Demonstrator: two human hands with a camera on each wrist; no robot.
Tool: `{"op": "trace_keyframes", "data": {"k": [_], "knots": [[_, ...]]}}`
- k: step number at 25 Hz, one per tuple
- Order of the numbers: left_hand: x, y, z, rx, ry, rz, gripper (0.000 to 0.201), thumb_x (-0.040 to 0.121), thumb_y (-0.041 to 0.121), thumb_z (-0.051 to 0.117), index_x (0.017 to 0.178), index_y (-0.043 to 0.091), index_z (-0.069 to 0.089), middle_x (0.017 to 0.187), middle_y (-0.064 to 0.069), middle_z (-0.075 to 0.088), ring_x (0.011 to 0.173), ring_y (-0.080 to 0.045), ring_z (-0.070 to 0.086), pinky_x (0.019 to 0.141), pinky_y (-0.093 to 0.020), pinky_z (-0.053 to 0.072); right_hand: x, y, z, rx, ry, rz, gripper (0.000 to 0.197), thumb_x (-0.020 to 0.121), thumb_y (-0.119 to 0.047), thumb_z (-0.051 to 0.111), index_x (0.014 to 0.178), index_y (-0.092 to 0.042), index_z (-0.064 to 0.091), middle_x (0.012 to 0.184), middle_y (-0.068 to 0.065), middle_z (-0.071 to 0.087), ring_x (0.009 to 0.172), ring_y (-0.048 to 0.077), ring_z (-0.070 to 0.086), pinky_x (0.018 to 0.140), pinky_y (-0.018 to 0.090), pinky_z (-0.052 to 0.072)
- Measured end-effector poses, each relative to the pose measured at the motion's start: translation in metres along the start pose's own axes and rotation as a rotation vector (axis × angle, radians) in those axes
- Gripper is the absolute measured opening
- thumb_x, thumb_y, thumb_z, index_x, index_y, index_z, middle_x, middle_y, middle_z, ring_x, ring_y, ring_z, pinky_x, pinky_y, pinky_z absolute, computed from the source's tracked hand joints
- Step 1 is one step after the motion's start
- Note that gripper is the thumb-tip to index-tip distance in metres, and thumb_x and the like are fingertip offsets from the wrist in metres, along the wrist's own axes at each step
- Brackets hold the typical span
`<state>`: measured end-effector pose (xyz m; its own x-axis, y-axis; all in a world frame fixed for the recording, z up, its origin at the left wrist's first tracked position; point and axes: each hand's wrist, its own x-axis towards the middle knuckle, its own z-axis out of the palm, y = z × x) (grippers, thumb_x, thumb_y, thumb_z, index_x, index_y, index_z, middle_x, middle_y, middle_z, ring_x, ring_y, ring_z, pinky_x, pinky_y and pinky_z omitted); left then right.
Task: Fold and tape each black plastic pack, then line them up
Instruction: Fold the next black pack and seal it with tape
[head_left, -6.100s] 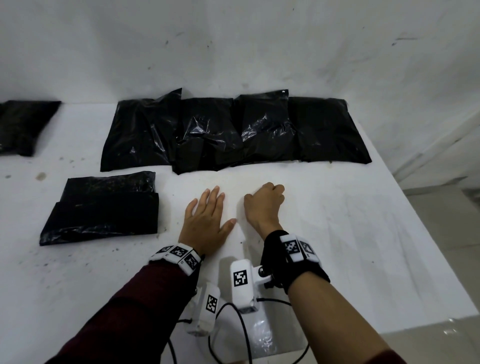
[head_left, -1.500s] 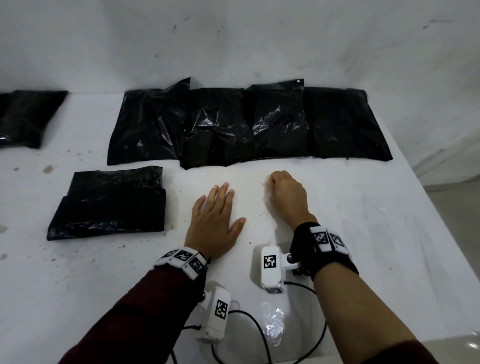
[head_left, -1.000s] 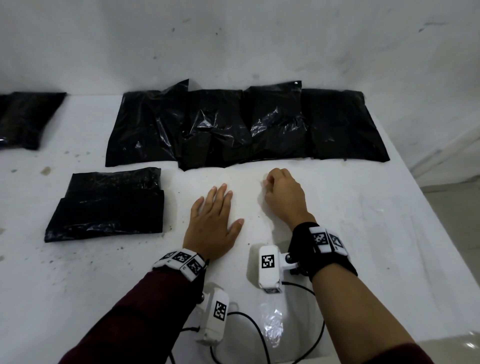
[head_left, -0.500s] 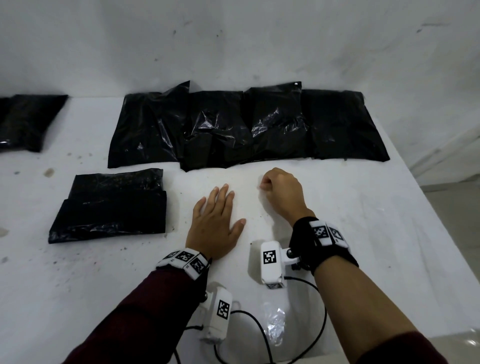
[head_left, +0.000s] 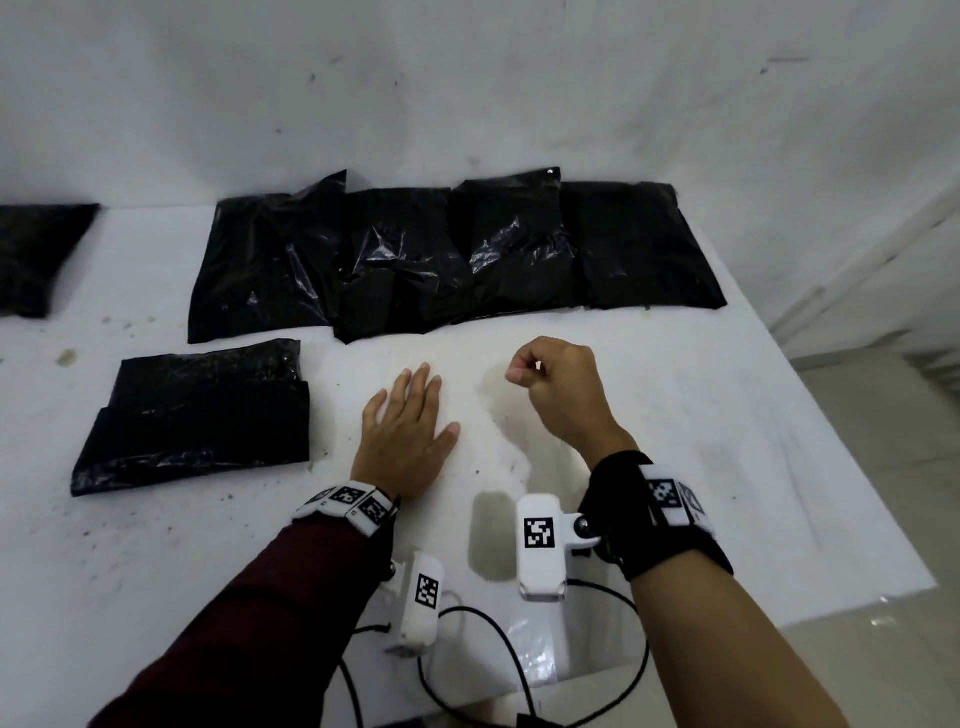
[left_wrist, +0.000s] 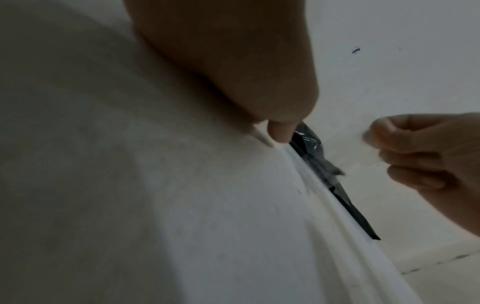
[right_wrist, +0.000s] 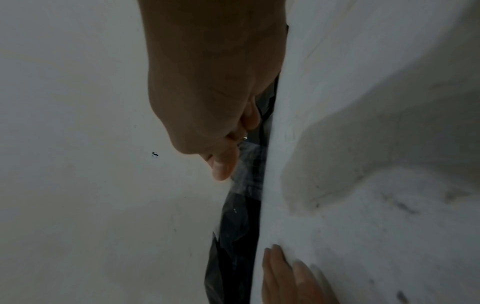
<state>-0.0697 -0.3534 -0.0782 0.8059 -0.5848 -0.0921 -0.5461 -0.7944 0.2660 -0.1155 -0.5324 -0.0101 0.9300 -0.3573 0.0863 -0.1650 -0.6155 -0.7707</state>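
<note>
Folded black pack (head_left: 197, 415) is laid flat on the white table (head_left: 701, 441), long axis left-right, just below the left end of the row of black packs (head_left: 452, 254) at the wall. L hand (head_left: 408, 431) is pressed flat on the table right of the folded pack, fingers together, thumb out. R hand (head_left: 563, 387) is raised w/ curled fingers, thumb to forefinger; whether anything is pinched cannot be told. Bare table is seen toward the right edge.

Far-left black pack (head_left: 31, 254) cut off
</note>
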Motion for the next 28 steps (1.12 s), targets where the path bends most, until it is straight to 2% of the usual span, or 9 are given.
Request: {"op": "trace_keyframes", "data": {"k": [2,5,6,8,10,12,16,22,28], "knots": [[0.001,0.0,-0.007,-0.018,-0.112,-0.023,0.103,0.063,0.07,-0.006,0.149,0.015,0.008,0.158,0.0,-0.004,0.144,-0.015,-0.006,0.114,-0.038,-0.001,-0.009,-0.01,-0.01,0.01,0.004,0.001,0.018,0.08,0.004,0.063,0.07,-0.01,0.062,0.066,-0.013,0.055,0.057,-0.001,0.046,0.058,0.018,0.035],[-0.002,0.0,-0.023,-0.231,-0.281,-0.049,0.117,0.05,0.086,0.019,0.149,0.024,0.007,0.156,0.004,-0.015,0.141,-0.011,-0.019,0.114,-0.038,-0.012,-0.027,-0.029,-0.025,0.027,-0.005,-0.013,0.019,0.08,0.003,0.065,0.067,-0.012,0.062,0.063,-0.013,0.055,0.054,0.0,0.047,0.057,0.017,0.036],[-0.006,0.002,-0.027,-0.345,-0.291,-0.038,0.116,0.048,0.086,0.031,0.148,0.028,0.016,0.157,0.006,-0.01,0.141,-0.01,-0.019,0.113,-0.038,-0.014,-0.031,-0.035,-0.031,0.038,-0.002,-0.02,0.02,0.079,0.002,0.065,0.066,-0.012,0.062,0.062,-0.013,0.054,0.052,0.0,0.047,0.056,0.016,0.036],[-0.021,0.018,-0.035,-0.561,-0.303,0.023,0.095,0.052,0.075,0.055,0.136,0.032,0.043,0.153,0.01,0.02,0.143,-0.009,-0.003,0.114,-0.035,-0.008,-0.039,-0.05,-0.043,0.056,0.006,-0.053,0.019,0.078,0.001,0.067,0.065,-0.012,0.062,0.059,-0.014,0.053,0.049,0.0,0.046,0.055,0.015,0.036],[-0.04,0.042,-0.029,-0.728,-0.275,0.104,0.053,0.07,0.043,0.074,0.116,0.021,0.063,0.129,0.006,0.052,0.13,-0.007,0.032,0.109,-0.018,0.015,-0.044,-0.062,-0.055,0.051,0.009,-0.099,0.02,0.077,0.0,0.069,0.063,-0.013,0.061,0.054,-0.015,0.051,0.047,-0.002,0.046,0.052,0.013,0.033],[-0.06,0.061,-0.018,-0.872,-0.156,0.079,0.018,0.079,0.013,0.071,0.097,0.011,0.071,0.101,0.004,0.065,0.098,0.003,0.054,0.095,-0.016,0.034,-0.05,-0.071,-0.063,0.018,-0.004,-0.124,0.021,0.076,-0.001,0.069,0.062,-0.015,0.061,0.054,-0.014,0.052,0.046,-0.004,0.047,0.052,0.014,0.034],[-0.079,0.074,-0.01,-1.149,-0.017,-0.099,0.012,0.082,0.0,0.065,0.085,0.009,0.072,0.084,0.0,0.071,0.075,0.001,0.063,0.079,-0.02,0.044,-0.064,-0.081,-0.073,0.003,0.002,-0.162,0.02,0.076,-0.002,0.07,0.062,-0.013,0.061,0.054,-0.014,0.053,0.047,-0.004,0.048,0.052,0.012,0.035],[-0.098,0.084,-0.044,-1.245,-0.099,-0.003,0.015,0.081,-0.008,0.059,0.085,0.0,0.071,0.077,-0.002,0.072,0.074,-0.006,0.066,0.072,-0.016,0.048,-0.072,-0.102,-0.091,0.128,0.085,-0.224,0.023,0.075,0.001,0.072,0.06,-0.011,0.059,0.044,-0.015,0.046,0.04,-0.001,0.043,0.047,0.008,0.031],[-0.117,0.091,-0.084,-1.188,-0.157,0.149,0.019,0.082,-0.009,0.057,0.095,-0.007,0.071,0.094,-0.022,0.07,0.09,-0.02,0.066,0.088,-0.032,0.051,-0.075,-0.133,-0.112,0.186,0.086,-0.3,0.034,0.073,0.004,0.071,0.052,-0.018,0.056,0.038,-0.017,0.051,0.038,-0.002,0.045,0.044,0.007,0.033]]}}
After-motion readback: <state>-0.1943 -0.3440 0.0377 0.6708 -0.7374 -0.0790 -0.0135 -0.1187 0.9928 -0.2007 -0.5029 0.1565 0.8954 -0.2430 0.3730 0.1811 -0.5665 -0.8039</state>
